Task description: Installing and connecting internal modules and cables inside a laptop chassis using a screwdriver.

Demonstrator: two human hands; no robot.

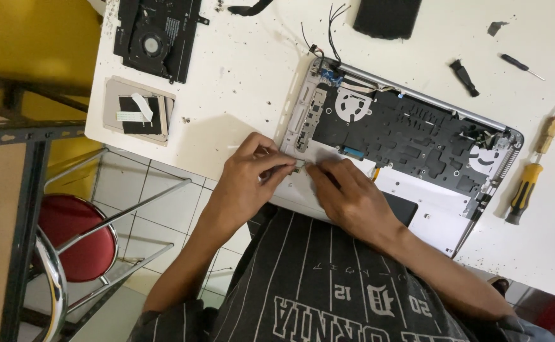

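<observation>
An opened silver laptop case (442,212) lies upside down on the white table (239,82), its black inner layer (410,136) and two round white fan spots exposed. My left hand (246,180) pinches a small thin metal piece at the case's near left corner. My right hand (353,193) rests on the case rim and touches the same small piece with its fingertips. The two sets of fingertips meet at that corner. What exactly is pinched is too small to tell.
A black board with a fan (157,35) and a grey panel with a ribbon cable (138,111) lie at the table's left. A yellow-handled screwdriver (523,193), a wooden-handled tool (548,133), a thin screwdriver (521,65) and a black pad (386,16) lie further off. A red stool (78,237) stands below.
</observation>
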